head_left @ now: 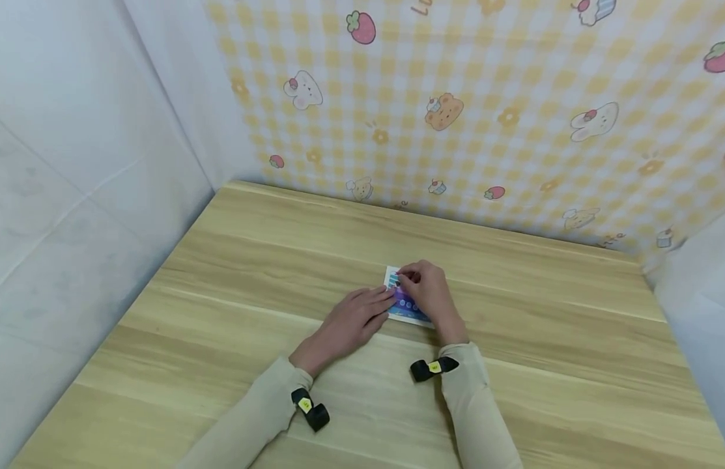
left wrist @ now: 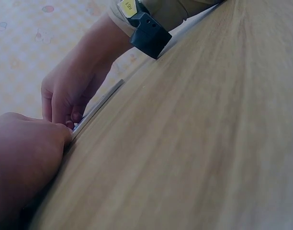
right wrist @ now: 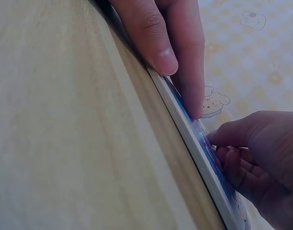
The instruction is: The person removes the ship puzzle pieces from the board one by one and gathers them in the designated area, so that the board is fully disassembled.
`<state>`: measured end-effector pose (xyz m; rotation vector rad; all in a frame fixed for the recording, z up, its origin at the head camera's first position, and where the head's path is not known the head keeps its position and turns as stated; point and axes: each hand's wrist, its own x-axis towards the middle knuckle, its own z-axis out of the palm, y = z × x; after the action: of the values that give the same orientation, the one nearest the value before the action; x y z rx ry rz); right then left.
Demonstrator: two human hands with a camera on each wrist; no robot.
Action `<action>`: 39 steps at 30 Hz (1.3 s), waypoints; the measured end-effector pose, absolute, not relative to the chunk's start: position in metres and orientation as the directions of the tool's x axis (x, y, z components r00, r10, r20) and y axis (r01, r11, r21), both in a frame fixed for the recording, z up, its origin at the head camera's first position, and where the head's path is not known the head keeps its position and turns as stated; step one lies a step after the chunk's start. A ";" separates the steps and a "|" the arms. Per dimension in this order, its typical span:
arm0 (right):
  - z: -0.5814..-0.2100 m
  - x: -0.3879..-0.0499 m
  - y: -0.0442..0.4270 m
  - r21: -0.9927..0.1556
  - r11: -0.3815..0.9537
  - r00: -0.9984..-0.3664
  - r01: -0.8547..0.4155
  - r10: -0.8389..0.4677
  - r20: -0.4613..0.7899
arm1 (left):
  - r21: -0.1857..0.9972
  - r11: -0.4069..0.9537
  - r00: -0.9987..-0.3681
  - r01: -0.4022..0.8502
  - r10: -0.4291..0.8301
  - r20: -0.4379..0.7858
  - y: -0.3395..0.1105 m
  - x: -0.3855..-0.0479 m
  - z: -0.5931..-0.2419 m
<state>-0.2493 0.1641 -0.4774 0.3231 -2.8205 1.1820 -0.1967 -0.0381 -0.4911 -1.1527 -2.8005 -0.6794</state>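
Touching the printed board (head_left: 408, 312) at nine o'clock, the left grip (head_left: 352, 320) lies straight-fingered; at one o'clock, the right grip (head_left: 430, 294) is curled, whether pinching anything unclear.

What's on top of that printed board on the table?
On the printed board, the left hand rests fingertips at the left; the right hand covers much of the right side. Blue and purple printing shows between them; what lies under the hands is hidden.

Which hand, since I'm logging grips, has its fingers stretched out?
The left hand: its fingers reach out nearly straight to the left side of the card, whereas the right hand curls its own over it.
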 end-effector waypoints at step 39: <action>-0.479 -0.251 0.164 -0.757 0.630 -0.983 -0.171 -0.155 0.093 | 0.435 0.644 -0.758 0.629 0.632 0.161 -0.036 -0.198 -0.490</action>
<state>-0.2509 0.1643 -0.4791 0.2824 -2.8192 1.3128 -0.1982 -0.0361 -0.4903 -1.0944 -2.8530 -0.7514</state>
